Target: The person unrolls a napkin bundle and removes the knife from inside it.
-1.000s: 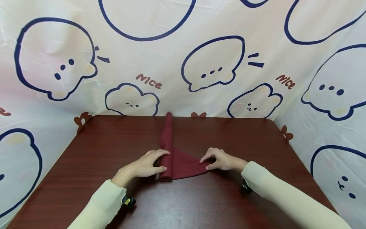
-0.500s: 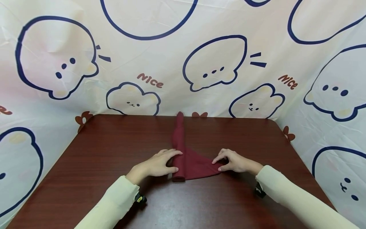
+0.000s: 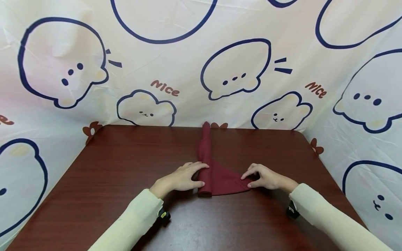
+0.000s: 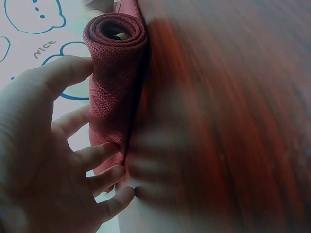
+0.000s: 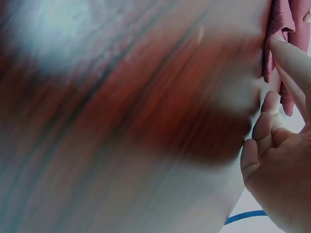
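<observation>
A maroon cloth, wound into a long roll (image 3: pixel 205 150), runs from mid-table to the far edge. A flat triangular flap (image 3: pixel 227 181) of it spreads out to the right. My left hand (image 3: pixel 183 177) touches the roll's near part with spread thumb and fingers. Seen from the left wrist, the roll (image 4: pixel 114 82) shows its spiral end, and the left hand (image 4: pixel 53 141) lies along its side. My right hand (image 3: pixel 267 177) pinches the flap's right corner between thumb and forefinger. In the right wrist view the other fingers of the right hand (image 5: pixel 284 150) are loosely bent beside the cloth (image 5: pixel 279 34).
The dark brown wooden table (image 3: pixel 132 150) extends around the cloth on all sides. A pale curtain (image 3: pixel 188 62) with cartoon outlines hangs behind the table and along both sides. The roll's far tip reaches the table's back edge.
The roll and its flap have shifted to the right across the table, both hands moving along with them. The left hand stays at the roll and the right hand at the corner.
</observation>
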Motion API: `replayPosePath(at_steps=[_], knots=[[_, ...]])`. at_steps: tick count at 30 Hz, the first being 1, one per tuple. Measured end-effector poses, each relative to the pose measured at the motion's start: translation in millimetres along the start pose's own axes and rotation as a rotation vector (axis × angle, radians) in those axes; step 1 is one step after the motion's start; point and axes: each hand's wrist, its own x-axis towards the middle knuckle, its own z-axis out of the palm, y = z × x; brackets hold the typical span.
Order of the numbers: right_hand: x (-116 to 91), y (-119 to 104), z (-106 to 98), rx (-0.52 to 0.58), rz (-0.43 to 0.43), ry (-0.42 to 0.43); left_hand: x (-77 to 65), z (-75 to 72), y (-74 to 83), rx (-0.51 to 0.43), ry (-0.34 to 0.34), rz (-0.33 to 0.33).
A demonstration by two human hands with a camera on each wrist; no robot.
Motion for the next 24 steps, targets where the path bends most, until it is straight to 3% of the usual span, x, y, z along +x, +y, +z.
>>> replayPosePath(at_steps=[6,15,24], knots=[[-2,4,-1,0.019,-0.027,0.01,1.0,2.5,0.5,-0.002,0.011,0.008],[-2,10,1,0.047,0.011,-0.004,1.3,4.5,1.3,-0.009,0.009,-0.004],[0,13,0,0.073,0.013,-0.025,2.3,0.1,4.7,-0.044,0.059,0.016]])
